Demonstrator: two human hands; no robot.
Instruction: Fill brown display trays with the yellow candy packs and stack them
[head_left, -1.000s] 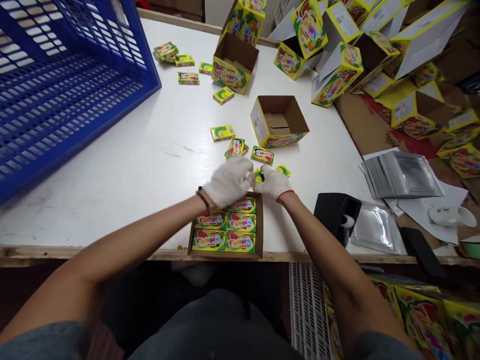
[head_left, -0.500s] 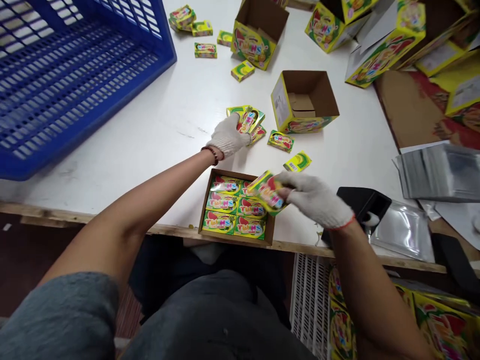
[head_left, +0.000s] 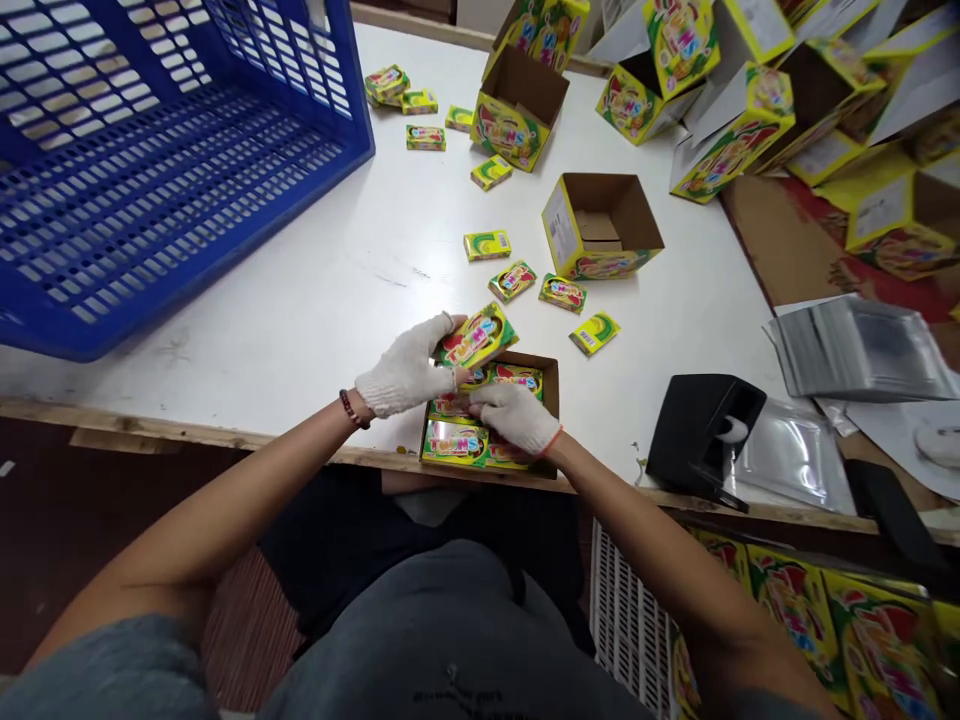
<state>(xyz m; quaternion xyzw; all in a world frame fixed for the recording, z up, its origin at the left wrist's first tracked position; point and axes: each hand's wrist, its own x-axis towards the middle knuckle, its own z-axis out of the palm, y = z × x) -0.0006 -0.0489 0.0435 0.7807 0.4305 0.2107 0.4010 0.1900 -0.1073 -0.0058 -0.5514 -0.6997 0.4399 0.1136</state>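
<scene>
My left hand point(head_left: 412, 368), in a white knit glove, grips a small yellow-green TWINS box point(head_left: 480, 335) above the back edge of a shallow brown cardboard tray point(head_left: 551, 385). Inside the tray lie rows of the same small boxes, with one small box point(head_left: 455, 443) plain at the front left. My right hand point(head_left: 517, 415), gloved too, reaches into the tray with its fingers drawn together on the boxes; what they hold, if anything, is hidden. Beyond the tray, several loose small boxes point(head_left: 512, 281) are scattered on the white table.
A blue plastic crate point(head_left: 330, 190) stands at the left. Behind the tray are open display cartons point(head_left: 604, 225), with more piled at the back right. A black tape dispenser point(head_left: 701, 435) and a stack of clear plastic sleeves point(head_left: 862, 345) occupy the right side.
My left hand has come back toward the tray with one box, while two others lie loose where it was. My right hand has moved left and down into the tray.
</scene>
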